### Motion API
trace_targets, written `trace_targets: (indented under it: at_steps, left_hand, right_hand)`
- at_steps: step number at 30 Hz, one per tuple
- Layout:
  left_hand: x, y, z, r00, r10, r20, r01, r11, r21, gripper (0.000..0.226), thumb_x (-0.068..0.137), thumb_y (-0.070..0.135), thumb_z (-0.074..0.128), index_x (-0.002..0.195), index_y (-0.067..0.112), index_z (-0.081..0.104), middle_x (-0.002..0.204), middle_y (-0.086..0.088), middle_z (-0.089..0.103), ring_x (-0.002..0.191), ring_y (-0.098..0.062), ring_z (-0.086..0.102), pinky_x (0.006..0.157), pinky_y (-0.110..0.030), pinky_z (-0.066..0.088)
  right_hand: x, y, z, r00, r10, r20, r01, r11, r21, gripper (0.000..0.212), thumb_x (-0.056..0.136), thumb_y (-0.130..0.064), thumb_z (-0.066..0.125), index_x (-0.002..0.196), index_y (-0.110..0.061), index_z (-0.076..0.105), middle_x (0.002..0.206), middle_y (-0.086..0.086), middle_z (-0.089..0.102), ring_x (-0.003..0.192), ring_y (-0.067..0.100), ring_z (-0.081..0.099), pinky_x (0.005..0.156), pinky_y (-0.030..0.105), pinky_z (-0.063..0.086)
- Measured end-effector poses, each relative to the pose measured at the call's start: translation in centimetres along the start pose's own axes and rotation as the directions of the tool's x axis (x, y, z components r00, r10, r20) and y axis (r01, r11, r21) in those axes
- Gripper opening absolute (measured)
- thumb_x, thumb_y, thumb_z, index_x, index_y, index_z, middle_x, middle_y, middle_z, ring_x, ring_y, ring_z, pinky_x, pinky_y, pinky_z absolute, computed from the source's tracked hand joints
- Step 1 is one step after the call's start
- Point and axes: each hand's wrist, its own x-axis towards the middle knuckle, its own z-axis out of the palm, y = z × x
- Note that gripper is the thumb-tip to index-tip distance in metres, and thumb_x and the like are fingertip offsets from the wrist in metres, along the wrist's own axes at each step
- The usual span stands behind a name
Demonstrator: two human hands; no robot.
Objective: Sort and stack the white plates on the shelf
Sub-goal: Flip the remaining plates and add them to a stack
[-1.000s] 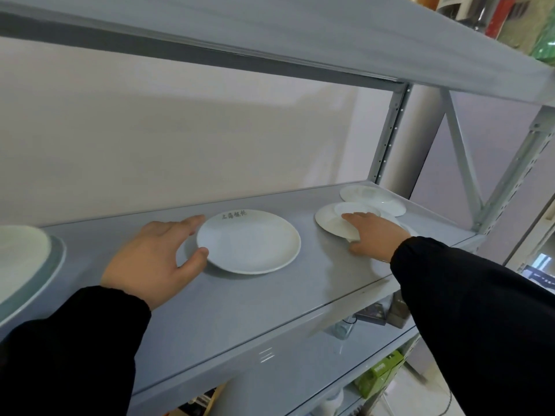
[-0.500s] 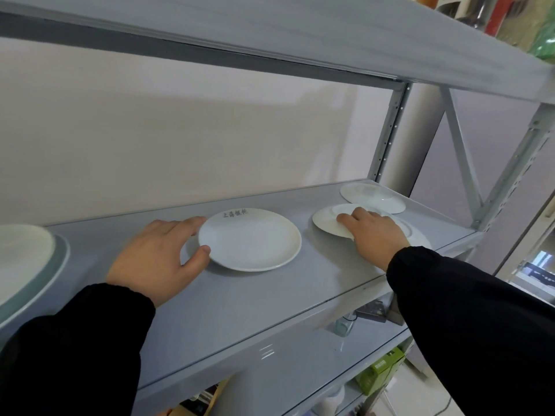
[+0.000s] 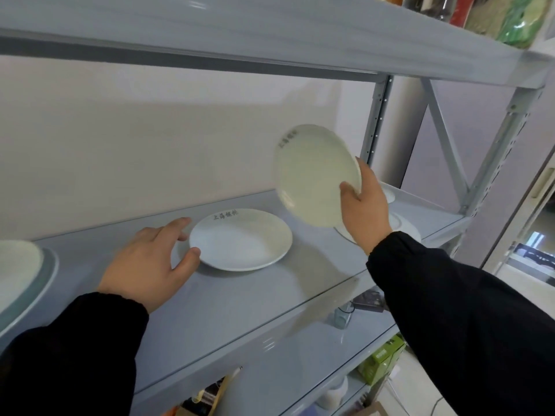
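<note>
Head view: right hand [image 3: 365, 205] pinches tilted plate [image 3: 312, 175] rim (above shelf [image 3: 240, 310]).

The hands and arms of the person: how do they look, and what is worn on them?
The left hand and the right hand are bare: no gloves, rings or watch show. The left sleeve and the right sleeve are long, black and plain, with a gathered cuff at the wrist.

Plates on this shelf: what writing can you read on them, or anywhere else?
"上海银行", seemingly: four dark characters on the rim of the resting plate.
Too blurred: similar print on the lifted plate in the right hand.
Too small: print on the green box below.
</note>
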Motion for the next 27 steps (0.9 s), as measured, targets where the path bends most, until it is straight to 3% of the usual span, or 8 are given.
trace_targets:
  at_steps: [3, 6, 10, 15, 21, 27]
  left_hand:
    - [-0.1, -0.1, 0.0, 1.0, -0.007, -0.008, 0.007, 1.0, -0.006, 0.069, 0.078, 0.062, 0.037, 0.139, 0.03, 0.044, 0.111, 0.012, 0.062, 0.1, -0.019, 0.053, 0.089, -0.035, 0.043]
    - [-0.3, -0.1, 0.1, 1.0, -0.011, -0.008, 0.011, 1.0, -0.013, 0.067, 0.08, 0.062, 0.038, 0.14, 0.031, 0.042, 0.112, 0.013, 0.06, 0.104, -0.017, 0.051, 0.09, -0.034, 0.043]
    - [-0.3, 0.2, 0.1, 1.0, -0.019, -0.01, 0.019, 1.0, -0.019, 0.055, 0.09, 0.046, 0.055, 0.141, 0.031, 0.043, 0.114, 0.011, 0.059, 0.098, -0.018, 0.053, 0.088, -0.031, 0.039]
    - [-0.3, 0.2, 0.3, 0.999, -0.033, -0.019, 0.032, 0.999, -0.035, 0.053, 0.09, 0.049, 0.051, 0.14, 0.032, 0.043, 0.113, 0.012, 0.058, 0.113, -0.014, 0.051, 0.091, -0.033, 0.042]
    - [-0.3, -0.5, 0.4, 0.999, -0.033, -0.007, 0.032, 0.998, -0.059, 0.066, 0.079, 0.063, 0.036, 0.138, 0.035, 0.041, 0.112, 0.017, 0.06, 0.114, -0.011, 0.049, 0.092, -0.032, 0.043]
    - [-0.2, -0.6, 0.5, 0.998, -0.056, 0.002, 0.056, 0.993, -0.099, 0.056, 0.086, 0.056, 0.04, 0.138, 0.037, 0.04, 0.113, 0.02, 0.057, 0.114, -0.008, 0.046, 0.09, -0.029, 0.04]
  right_hand:
    - [-1.9, -0.5, 2.9, 0.954, 0.287, 0.092, -0.301, 0.89, 0.343, 0.052, 0.089, -0.003, 0.05, 0.134, -0.028, 0.05, 0.116, -0.009, 0.064, 0.106, 0.009, 0.062, 0.095, 0.036, 0.053]
    - [-3.5, 0.7, 5.1, 0.905, 0.375, 0.203, -0.426, 0.798, 0.426, 0.053, 0.085, -0.003, 0.048, 0.121, -0.039, 0.063, 0.115, -0.003, 0.071, 0.109, 0.02, 0.066, 0.096, 0.047, 0.055]
    - [-4.8, 2.0, 6.1, 0.882, 0.425, 0.204, -0.472, 0.808, 0.353, 0.066, 0.089, -0.005, 0.047, 0.15, -0.027, 0.039, 0.133, -0.007, 0.057, 0.118, 0.015, 0.058, 0.097, 0.032, 0.05]
    - [-4.4, 2.2, 6.6, 0.868, 0.456, 0.199, -0.497, 0.814, 0.301, 0.073, 0.094, -0.005, 0.048, 0.159, -0.023, 0.02, 0.139, -0.007, 0.043, 0.12, 0.014, 0.048, 0.097, 0.028, 0.043]
    - [-4.6, 2.3, 6.7, 0.861, 0.419, 0.289, -0.489, 0.837, 0.246, 0.077, 0.091, -0.005, 0.051, 0.158, -0.026, 0.02, 0.135, -0.01, 0.044, 0.121, 0.013, 0.047, 0.097, 0.026, 0.039]
    - [-4.9, 1.7, 6.5, 0.857, 0.399, 0.326, -0.478, 0.852, 0.213, 0.07, 0.09, -0.004, 0.053, 0.152, -0.029, 0.032, 0.13, -0.007, 0.053, 0.112, 0.011, 0.055, 0.084, 0.018, 0.045]
